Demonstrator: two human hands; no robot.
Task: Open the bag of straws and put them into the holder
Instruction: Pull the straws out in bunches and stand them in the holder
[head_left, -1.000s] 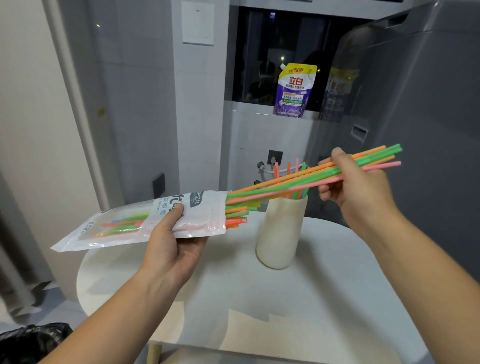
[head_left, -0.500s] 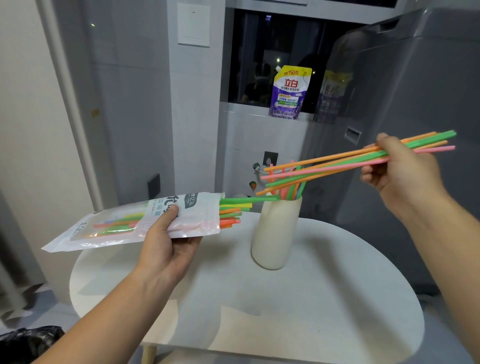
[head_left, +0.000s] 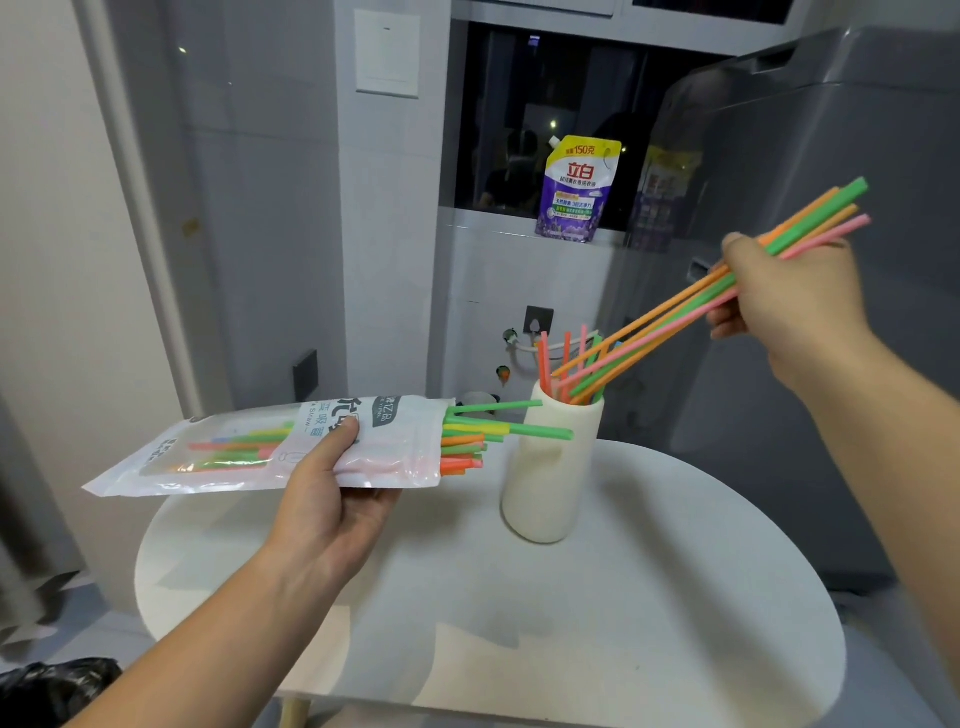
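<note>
Right, a round white tabletop (head_left: 623, 597) in a grey-walled room, dark window (head_left: 498, 130) behind, big grey appliance (head_left: 831, 156) on the right. The cream holder (head_left: 545, 483) stands upright near the tabletop's far edge, a few straws already in it. The left hand (head_left: 332, 499) grips the bag (head_left: 234, 452) above the left edge, thumb on top. The bag lies almost level, its open mouth pointing right at the holder, with coloured straw ends (head_left: 467, 441) poking out. The right hand (head_left: 789, 312) pinches a bundle of straws (head_left: 665, 322) slanting from upper right down-left, lower tips inside the holder's mouth. The bag's label reads "Straw". On the sill, a purple pouch (head_left: 576, 189) reads "立白" and "150克".
</note>
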